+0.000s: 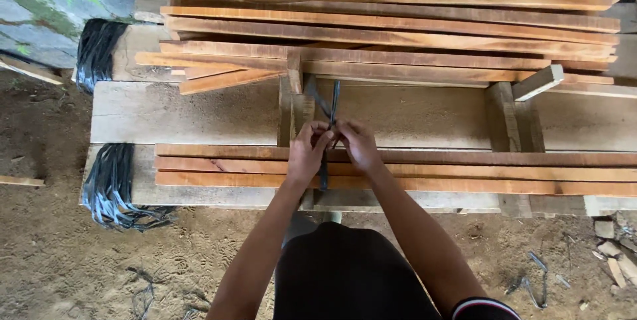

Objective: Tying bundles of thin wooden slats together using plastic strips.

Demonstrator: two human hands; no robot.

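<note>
At the left edge of the frame we see bunches of black strap [114,184] hanging off the table [199,111], close by and ready to use. In the middle, our left hand [309,151] and right hand [358,146] each pinch an end of one black strap piece [330,111]. It goes around a small bundle of wood slats [464,173], likely to keep them together. More slats [398,21] are piled across the top.

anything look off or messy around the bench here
Mostly tidy. Both hands, left hand and right hand, grip a dark strap over the front slats. One short wood block lies askew, and strap scraps litter the dirt.
</note>
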